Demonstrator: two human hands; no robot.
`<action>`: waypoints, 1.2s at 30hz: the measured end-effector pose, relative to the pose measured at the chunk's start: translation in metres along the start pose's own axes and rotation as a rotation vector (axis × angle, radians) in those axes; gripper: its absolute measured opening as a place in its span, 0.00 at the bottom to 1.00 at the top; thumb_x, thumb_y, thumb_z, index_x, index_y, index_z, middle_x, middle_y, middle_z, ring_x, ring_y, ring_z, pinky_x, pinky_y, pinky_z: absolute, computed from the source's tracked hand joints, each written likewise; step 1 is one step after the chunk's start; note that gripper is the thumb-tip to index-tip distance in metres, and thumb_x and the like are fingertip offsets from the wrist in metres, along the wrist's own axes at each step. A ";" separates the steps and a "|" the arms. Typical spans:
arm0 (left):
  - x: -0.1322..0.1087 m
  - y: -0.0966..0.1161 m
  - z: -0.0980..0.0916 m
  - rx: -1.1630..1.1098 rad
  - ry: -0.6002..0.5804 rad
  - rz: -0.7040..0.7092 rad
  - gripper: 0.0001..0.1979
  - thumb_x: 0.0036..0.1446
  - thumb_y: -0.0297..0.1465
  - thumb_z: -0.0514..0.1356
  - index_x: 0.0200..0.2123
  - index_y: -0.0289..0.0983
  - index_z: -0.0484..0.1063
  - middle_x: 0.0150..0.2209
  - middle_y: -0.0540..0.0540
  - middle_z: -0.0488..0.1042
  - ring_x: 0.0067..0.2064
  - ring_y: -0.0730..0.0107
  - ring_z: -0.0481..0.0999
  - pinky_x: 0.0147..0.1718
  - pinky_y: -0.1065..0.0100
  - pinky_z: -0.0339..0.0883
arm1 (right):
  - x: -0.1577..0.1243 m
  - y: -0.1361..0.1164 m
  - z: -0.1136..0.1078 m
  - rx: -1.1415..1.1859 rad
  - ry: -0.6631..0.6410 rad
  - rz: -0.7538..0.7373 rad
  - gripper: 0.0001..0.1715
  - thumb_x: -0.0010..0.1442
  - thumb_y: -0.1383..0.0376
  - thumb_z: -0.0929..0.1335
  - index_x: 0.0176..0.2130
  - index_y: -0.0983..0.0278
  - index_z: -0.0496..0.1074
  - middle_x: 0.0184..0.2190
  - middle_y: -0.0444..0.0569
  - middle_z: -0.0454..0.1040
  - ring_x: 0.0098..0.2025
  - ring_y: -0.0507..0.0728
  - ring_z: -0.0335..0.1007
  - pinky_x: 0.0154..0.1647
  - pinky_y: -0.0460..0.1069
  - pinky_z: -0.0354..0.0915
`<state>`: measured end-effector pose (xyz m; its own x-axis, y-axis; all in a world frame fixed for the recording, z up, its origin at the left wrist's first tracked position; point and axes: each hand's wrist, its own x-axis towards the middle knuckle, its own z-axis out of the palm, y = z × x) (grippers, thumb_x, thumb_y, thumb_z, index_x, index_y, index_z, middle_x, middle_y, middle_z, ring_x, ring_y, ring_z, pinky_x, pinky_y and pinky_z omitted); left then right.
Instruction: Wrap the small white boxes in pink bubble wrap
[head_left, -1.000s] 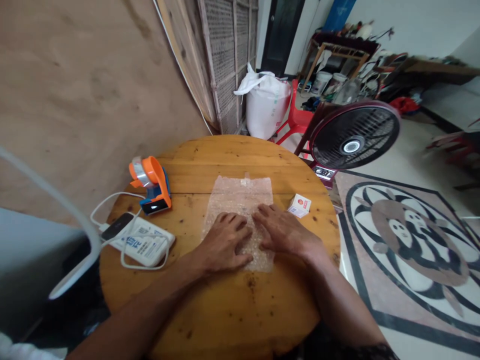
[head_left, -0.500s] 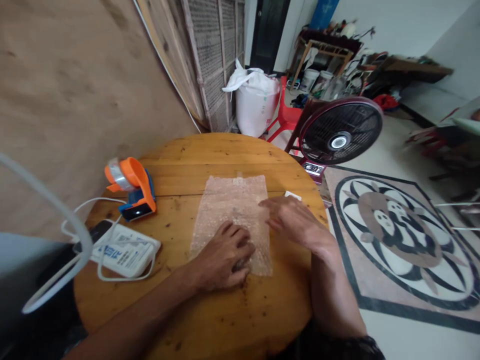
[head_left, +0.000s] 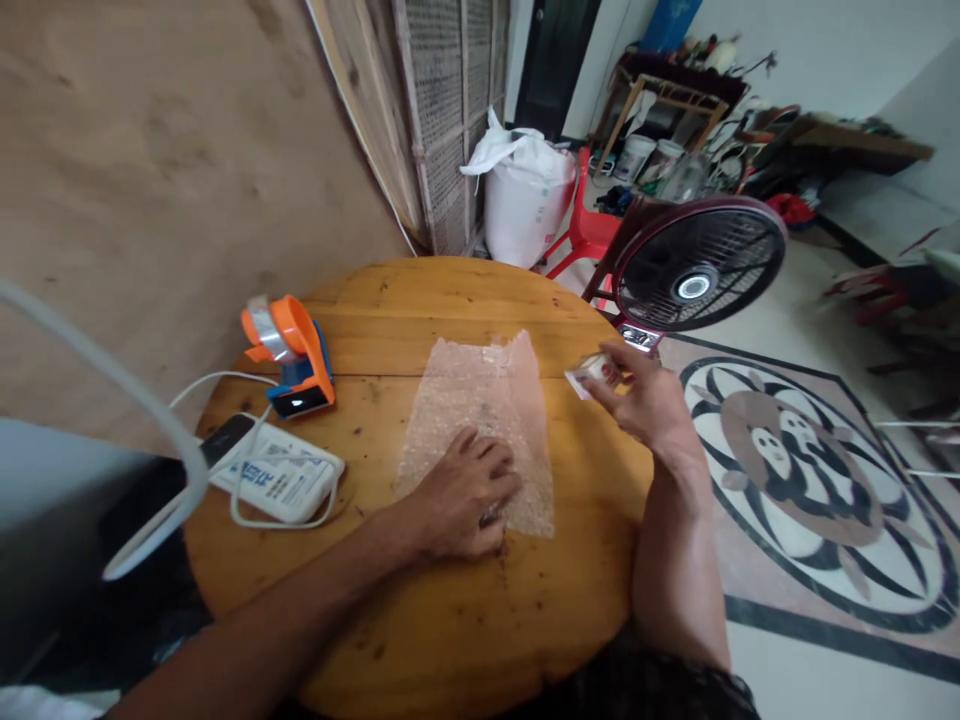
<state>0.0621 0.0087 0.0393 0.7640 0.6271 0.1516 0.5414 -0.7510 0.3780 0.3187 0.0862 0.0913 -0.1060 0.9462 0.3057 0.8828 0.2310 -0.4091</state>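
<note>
A sheet of bubble wrap (head_left: 480,400) lies flat in the middle of the round wooden table (head_left: 450,620). My left hand (head_left: 465,495) rests palm down on the sheet's near edge, fingers spread. My right hand (head_left: 645,400) is at the table's right rim, fingers closed round a small white box with red print (head_left: 592,372), held just above the wood beside the sheet.
An orange and blue tape dispenser (head_left: 292,355) stands at the table's left. Nearer lie a white power bank (head_left: 281,480), a dark phone (head_left: 225,438) and white cables. A standing fan (head_left: 697,265), a white sack (head_left: 525,195) and a red chair are beyond the table.
My right hand left the bubble wrap, moved right to the small white box and picked it up. My left hand stayed on the sheet.
</note>
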 end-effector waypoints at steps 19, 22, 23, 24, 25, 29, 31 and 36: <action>-0.005 0.009 0.012 0.064 0.103 0.011 0.16 0.56 0.32 0.58 0.47 0.32 0.72 0.54 0.35 0.71 0.61 0.50 0.63 0.63 0.50 0.53 | -0.013 -0.068 0.050 0.240 -0.454 -0.336 0.29 0.58 0.67 0.67 0.59 0.64 0.64 0.46 0.53 0.73 0.41 0.56 0.70 0.46 0.52 0.67; -0.004 0.008 0.005 0.038 0.135 0.044 0.12 0.55 0.33 0.58 0.41 0.35 0.73 0.43 0.40 0.76 0.51 0.54 0.72 0.57 0.53 0.61 | -0.011 -0.061 0.046 0.175 -0.481 -0.376 0.32 0.58 0.66 0.67 0.61 0.64 0.62 0.47 0.53 0.73 0.42 0.56 0.71 0.47 0.53 0.67; -0.005 0.007 0.001 0.028 0.150 0.029 0.09 0.55 0.32 0.58 0.38 0.37 0.74 0.39 0.42 0.77 0.46 0.56 0.74 0.52 0.54 0.64 | -0.011 -0.060 0.045 0.159 -0.486 -0.401 0.33 0.58 0.65 0.67 0.62 0.64 0.61 0.48 0.54 0.73 0.45 0.58 0.71 0.49 0.54 0.67; -0.006 0.004 -0.003 0.019 0.171 -0.009 0.07 0.54 0.31 0.57 0.35 0.37 0.74 0.35 0.43 0.76 0.41 0.59 0.75 0.47 0.57 0.66 | -0.011 -0.059 0.044 0.145 -0.495 -0.425 0.33 0.59 0.65 0.67 0.62 0.63 0.60 0.50 0.55 0.73 0.48 0.59 0.70 0.52 0.55 0.66; -0.007 -0.001 -0.008 0.010 0.194 -0.074 0.06 0.53 0.29 0.56 0.32 0.37 0.73 0.31 0.44 0.76 0.37 0.61 0.74 0.42 0.59 0.67 | -0.011 -0.059 0.044 0.134 -0.514 -0.443 0.34 0.59 0.64 0.67 0.63 0.63 0.60 0.52 0.55 0.72 0.52 0.60 0.69 0.54 0.56 0.64; -0.010 -0.022 -0.020 -0.037 0.325 -0.497 0.10 0.52 0.25 0.52 0.35 0.37 0.72 0.33 0.45 0.77 0.35 0.64 0.74 0.36 0.64 0.67 | -0.010 -0.060 0.045 0.096 -0.630 -0.438 0.37 0.59 0.64 0.68 0.65 0.61 0.57 0.57 0.56 0.68 0.57 0.62 0.65 0.57 0.58 0.63; -0.010 -0.030 -0.020 -0.087 0.292 -0.560 0.11 0.52 0.24 0.52 0.37 0.37 0.72 0.35 0.45 0.77 0.36 0.64 0.74 0.36 0.64 0.68 | -0.009 -0.058 0.046 0.076 -0.652 -0.425 0.39 0.58 0.65 0.68 0.65 0.60 0.56 0.58 0.56 0.67 0.58 0.63 0.65 0.57 0.58 0.63; -0.008 -0.036 -0.013 -0.140 0.225 -0.541 0.18 0.52 0.22 0.51 0.45 0.37 0.72 0.45 0.42 0.77 0.46 0.60 0.75 0.46 0.60 0.68 | -0.011 -0.059 0.050 0.100 -0.620 -0.457 0.36 0.57 0.66 0.68 0.63 0.64 0.59 0.58 0.58 0.68 0.58 0.63 0.66 0.58 0.58 0.62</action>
<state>0.0320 0.0338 0.0363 0.2916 0.9525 0.0876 0.7696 -0.2880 0.5699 0.2449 0.0741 0.0688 -0.7122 0.6992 -0.0624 0.6476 0.6202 -0.4427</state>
